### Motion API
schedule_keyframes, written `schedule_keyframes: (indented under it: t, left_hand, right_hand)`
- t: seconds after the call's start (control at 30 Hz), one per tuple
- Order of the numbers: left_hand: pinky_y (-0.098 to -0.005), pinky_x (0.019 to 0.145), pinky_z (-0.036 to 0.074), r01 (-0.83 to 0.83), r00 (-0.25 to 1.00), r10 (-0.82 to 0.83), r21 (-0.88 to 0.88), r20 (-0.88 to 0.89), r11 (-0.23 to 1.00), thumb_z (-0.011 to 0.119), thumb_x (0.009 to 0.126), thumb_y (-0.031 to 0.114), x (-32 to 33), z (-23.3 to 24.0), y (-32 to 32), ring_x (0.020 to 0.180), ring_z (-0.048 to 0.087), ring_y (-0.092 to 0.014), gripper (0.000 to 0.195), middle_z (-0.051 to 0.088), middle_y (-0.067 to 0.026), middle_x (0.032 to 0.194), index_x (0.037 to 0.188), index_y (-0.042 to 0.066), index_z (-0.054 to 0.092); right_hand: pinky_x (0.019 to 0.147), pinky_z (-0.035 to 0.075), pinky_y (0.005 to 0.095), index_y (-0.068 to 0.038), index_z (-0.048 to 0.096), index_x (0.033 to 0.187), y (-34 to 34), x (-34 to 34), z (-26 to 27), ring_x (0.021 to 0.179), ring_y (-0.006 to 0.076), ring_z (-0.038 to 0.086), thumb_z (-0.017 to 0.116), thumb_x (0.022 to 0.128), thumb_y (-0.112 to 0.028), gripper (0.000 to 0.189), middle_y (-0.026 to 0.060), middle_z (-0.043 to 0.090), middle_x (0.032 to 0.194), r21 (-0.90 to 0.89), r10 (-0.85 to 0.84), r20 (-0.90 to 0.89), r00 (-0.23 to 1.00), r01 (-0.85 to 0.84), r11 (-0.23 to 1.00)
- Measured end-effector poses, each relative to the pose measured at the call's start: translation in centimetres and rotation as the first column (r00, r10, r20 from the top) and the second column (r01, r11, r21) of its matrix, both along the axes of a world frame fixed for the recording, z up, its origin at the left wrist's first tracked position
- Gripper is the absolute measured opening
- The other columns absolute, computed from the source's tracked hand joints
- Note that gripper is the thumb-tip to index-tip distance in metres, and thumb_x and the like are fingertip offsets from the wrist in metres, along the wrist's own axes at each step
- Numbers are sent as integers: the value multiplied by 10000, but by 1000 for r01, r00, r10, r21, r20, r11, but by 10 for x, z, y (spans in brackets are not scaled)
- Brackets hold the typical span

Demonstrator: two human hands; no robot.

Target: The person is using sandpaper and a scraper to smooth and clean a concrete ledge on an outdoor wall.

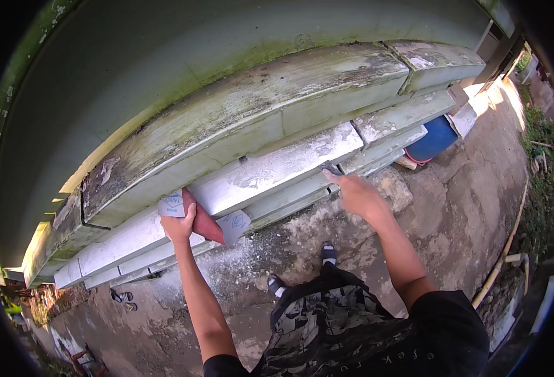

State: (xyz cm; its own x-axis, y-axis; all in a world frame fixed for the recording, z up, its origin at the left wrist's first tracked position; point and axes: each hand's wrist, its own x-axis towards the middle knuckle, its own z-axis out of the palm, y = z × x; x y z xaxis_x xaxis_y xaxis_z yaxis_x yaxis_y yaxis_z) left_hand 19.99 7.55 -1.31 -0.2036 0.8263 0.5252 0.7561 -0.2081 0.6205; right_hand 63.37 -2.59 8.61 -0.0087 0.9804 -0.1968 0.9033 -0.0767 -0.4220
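Note:
My left hand [179,227] grips a curled sheet of sandpaper [202,217], red on its grit side and grey with blue print on its back. The sheet lies against the white-coated middle ledge [277,176] of a stepped concrete wall. Farther right, my right hand [359,195] has its fingers around a small dark grey flat piece [330,168], whose kind I cannot make out. That piece is at the lower front edge of the same ledge. Patches of paint have flaked from the ledge, leaving a rough, mottled top.
Above runs a mossy, weathered upper ledge [258,106]. A blue plastic container [432,140] stands by the wall to the right, near a lump of stone [392,188]. White flakes and dust [239,261] cover the concrete ground. Sandals [124,298] lie at left; a bamboo pole [505,249] at right.

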Motion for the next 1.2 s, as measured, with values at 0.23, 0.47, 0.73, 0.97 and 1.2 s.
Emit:
schedule_keyframes:
  t: [0.23,0.47,0.73,0.97,1.2]
  left_hand:
    - [-403,745,511,-41,999,42,-55,12,998,823,596,388,-3,4,-1,817,652,-334,600,671,-169,899,998,-1,607]
    - [-404,780,500,-14,999,12,-32,-53,999,802,609,432,7,10,-2,872,646,-348,621,669,-177,952,1021,3,623]
    - [-400,784,501,22,999,-20,-47,33,999,808,607,415,5,14,-7,876,646,-335,619,671,-169,961,1026,-1,622]
    - [-400,779,504,11,1000,-11,-11,27,1000,809,605,418,4,10,-5,871,647,-336,621,669,-170,954,1028,3,623]
    - [-409,801,496,21,1000,-22,-34,-11,999,785,624,439,3,10,-4,905,634,-360,633,661,-176,984,1062,17,611]
  right_hand:
    - [844,484,470,-215,380,1429,12,-12,-12,908,426,611,440,736,89,759,289,618,972,-46,-35,10,999,36,998]
    - [845,483,468,-199,381,1428,8,-7,-12,931,437,602,433,723,106,770,298,612,1005,-79,40,110,993,-31,996]
    - [973,407,399,-103,420,1400,-37,-3,-15,1085,412,524,574,704,-42,715,250,560,1108,-45,27,-68,997,-30,999]
    - [927,435,376,-27,631,1095,-76,11,-45,1017,380,565,645,678,-4,417,193,565,1057,163,87,-216,972,-52,985]
    - [710,502,326,-15,677,890,-81,13,7,772,259,628,670,671,41,226,128,594,882,414,-121,-405,906,299,860]
